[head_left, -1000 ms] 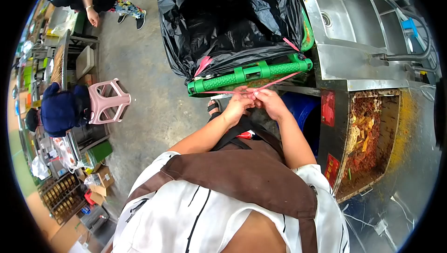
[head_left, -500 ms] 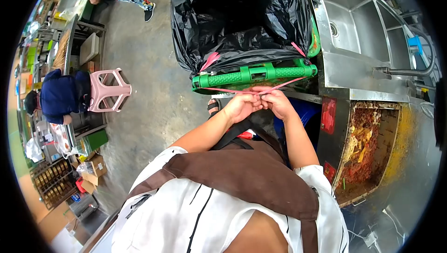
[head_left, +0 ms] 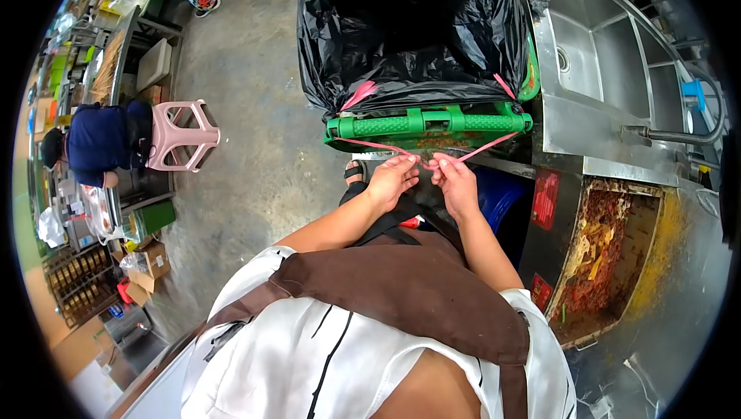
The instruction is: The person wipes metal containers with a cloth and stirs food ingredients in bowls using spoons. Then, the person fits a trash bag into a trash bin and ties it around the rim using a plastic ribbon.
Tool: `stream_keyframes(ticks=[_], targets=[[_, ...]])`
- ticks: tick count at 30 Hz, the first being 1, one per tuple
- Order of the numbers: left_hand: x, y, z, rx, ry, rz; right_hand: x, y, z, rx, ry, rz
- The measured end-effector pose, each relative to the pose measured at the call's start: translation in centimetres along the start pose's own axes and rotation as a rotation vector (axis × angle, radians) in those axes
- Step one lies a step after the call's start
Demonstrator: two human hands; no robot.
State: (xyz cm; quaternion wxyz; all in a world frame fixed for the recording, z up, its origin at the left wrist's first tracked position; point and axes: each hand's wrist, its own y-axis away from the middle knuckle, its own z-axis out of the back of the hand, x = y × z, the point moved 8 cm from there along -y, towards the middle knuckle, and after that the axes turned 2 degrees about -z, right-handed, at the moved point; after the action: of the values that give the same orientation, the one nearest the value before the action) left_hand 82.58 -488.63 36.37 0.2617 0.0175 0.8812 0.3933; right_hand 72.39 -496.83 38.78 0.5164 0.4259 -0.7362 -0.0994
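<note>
A green wheeled bin [head_left: 432,122] stands in front of me, lined with a black bin bag [head_left: 432,87] folded over its rim. Pink string [head_left: 488,146] comes round both ends of the bin's handle bar and meets between my hands. My left hand [head_left: 394,180] pinches the string from the left side. My right hand [head_left: 455,180] pinches the part from the right, a small gap away. Whether the strands are knotted between the fingers cannot be made out. Pink tufts [head_left: 360,96] stick out at the bag's front corners.
A steel sink [head_left: 575,48] is right of the bin. Below it is a steel box with reddish scraps [head_left: 602,245], and a blue drum [head_left: 502,195] stands near my right arm. At left, a person in dark blue [head_left: 104,145] sits on a pink stool [head_left: 185,137]; another person walks behind.
My hands have moved apart from their close hold, each still pinching the string. The view has shifted slightly, and the walking person at the back has changed stride.
</note>
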Motion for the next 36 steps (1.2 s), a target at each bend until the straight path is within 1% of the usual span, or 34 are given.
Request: stream_keyframes(ticks=[1,2,3,5,7,9,13,15,17,18,19,21,22,23,25,26,27,29,30,31,33,34,36], targets=[[0.0,-0.1,0.6,-0.045,-0.050,-0.013,0.0,0.3,0.1,-0.039,-0.018,0.021],[-0.2,-0.1,0.3,-0.051,-0.046,-0.019,0.2,0.5,-0.2,-0.015,-0.012,0.022],[-0.3,0.0,-0.2,-0.034,-0.066,-0.016,-0.2,0.7,-0.9,0.000,-0.009,0.009],[-0.9,-0.5,-1.2,-0.013,-0.088,-0.019,0.2,0.8,-1.8,-0.003,-0.128,0.044],[-1.9,-0.8,-1.9,0.000,-0.148,-0.097,0.1,0.8,-2.2,0.007,-0.146,0.050],[-2.4,-0.5,-2.3,-0.002,-0.140,-0.121,0.7,1.0,-2.8,0.012,-0.171,0.057],[-2.4,-0.3,-2.3,-0.027,-0.198,-0.091,1.5,1.5,-2.4,0.065,-0.108,0.041],[-3.2,-0.1,-3.4,0.026,-0.193,-0.106,2.4,2.2,-3.0,0.065,-0.084,0.064],[-4.1,-0.2,-4.2,0.039,-0.191,-0.122,3.8,3.1,-3.4,-0.009,0.032,0.183],[-4.3,-0.5,-4.5,0.039,-0.140,-0.115,4.0,3.3,-3.3,-0.033,0.114,0.224],[-4.4,-0.6,-4.7,0.039,-0.089,-0.110,4.4,3.6,-3.6,-0.030,0.119,0.224],[-4.6,-0.5,-4.7,0.047,-0.063,-0.109,4.8,4.1,-3.3,-0.196,0.721,0.063],[-4.4,-0.5,-4.8,0.081,-0.001,-0.095,5.2,4.3,-3.4,-0.120,0.913,0.073],[-4.0,-0.6,-5.3,0.127,0.056,-0.072,5.6,4.3,-3.5,-0.133,0.912,0.078],[-3.8,-0.7,-5.3,0.109,-0.004,-0.060,11.0,7.3,-6.0,-0.184,1.190,0.786],[-3.7,-0.7,-5.3,0.095,-0.026,-0.037,12.5,7.8,-6.0,-0.285,1.112,0.839],[-3.8,-0.6,-5.2,0.080,-0.054,-0.017,13.6,7.8,-5.3,-0.357,1.134,0.913],[-3.0,-1.2,-4.3,0.060,-0.136,-0.007,14.9,7.8,-1.8,-0.596,1.015,0.932],[-2.5,-1.3,-4.0,0.049,-0.139,0.002,13.8,6.3,2.4,-0.722,0.928,0.865],[-2.1,-1.1,-3.6,0.031,-0.142,0.010,13.0,5.4,5.0,-0.829,0.724,0.682],[-1.9,-0.6,-4.1,0.046,-0.162,0.040,10.8,3.8,5.8,-0.702,0.212,0.347],[-1.8,-0.6,-4.1,0.033,-0.123,0.040,9.8,2.5,5.8,-0.574,-0.046,0.282],[-2.1,-0.5,-4.5,0.033,-0.086,0.035,9.0,0.5,6.6,-0.435,-0.244,0.273]])
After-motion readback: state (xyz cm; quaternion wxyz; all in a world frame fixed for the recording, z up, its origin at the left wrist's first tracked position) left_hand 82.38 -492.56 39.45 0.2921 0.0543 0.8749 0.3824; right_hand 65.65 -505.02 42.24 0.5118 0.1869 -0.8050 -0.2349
